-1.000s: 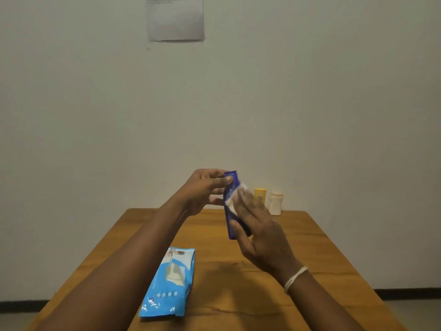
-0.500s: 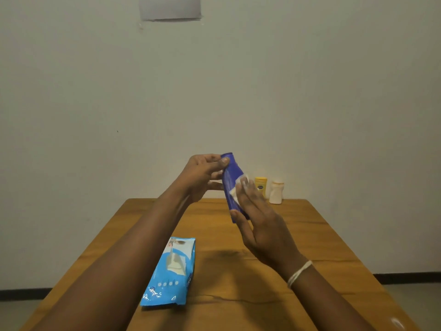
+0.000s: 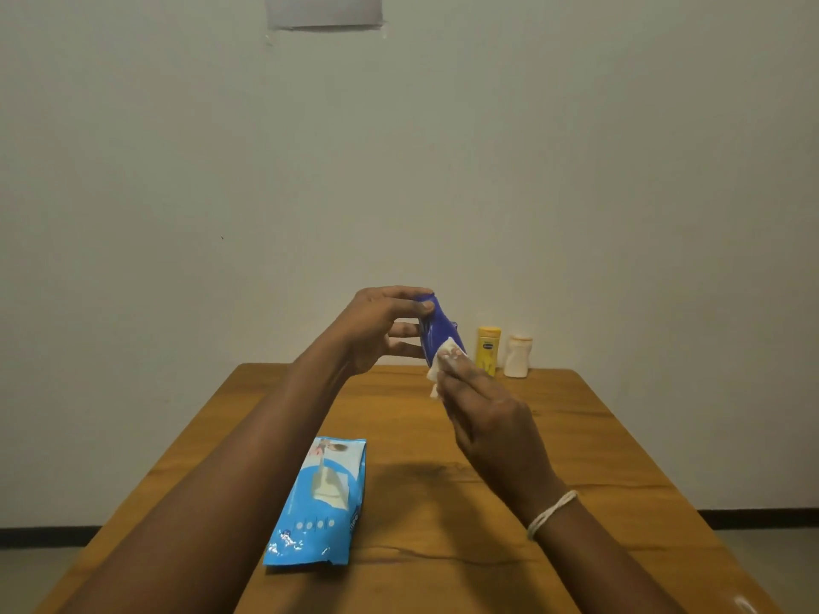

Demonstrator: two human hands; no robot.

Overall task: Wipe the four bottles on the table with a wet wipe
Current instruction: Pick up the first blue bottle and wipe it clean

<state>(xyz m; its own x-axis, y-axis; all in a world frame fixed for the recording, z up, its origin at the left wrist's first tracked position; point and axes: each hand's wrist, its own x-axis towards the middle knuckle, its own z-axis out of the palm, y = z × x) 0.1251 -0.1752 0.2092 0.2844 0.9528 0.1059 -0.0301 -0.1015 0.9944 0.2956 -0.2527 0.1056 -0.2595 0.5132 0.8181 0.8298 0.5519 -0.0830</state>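
Note:
My left hand (image 3: 381, 330) holds a dark blue bottle (image 3: 436, 332) by its top, tilted in the air above the far part of the wooden table (image 3: 598, 436). My right hand (image 3: 492, 418) presses a white wet wipe (image 3: 443, 365) against the bottle's lower end. A yellow bottle (image 3: 488, 350) and a white bottle (image 3: 517, 355) stand upright side by side at the table's far edge, just right of my hands. Part of another blue item shows behind the held bottle; I cannot tell what it is.
A light blue wet wipe pack (image 3: 321, 502) lies flat on the table under my left forearm, with a wipe poking out of its opening. A plain wall stands right behind the table, with a sheet of paper (image 3: 325, 10) taped high up.
The blue bottle has risen and tilted further, its top leaning left. My right hand with the wipe has slid down towards the bottle's lower end.

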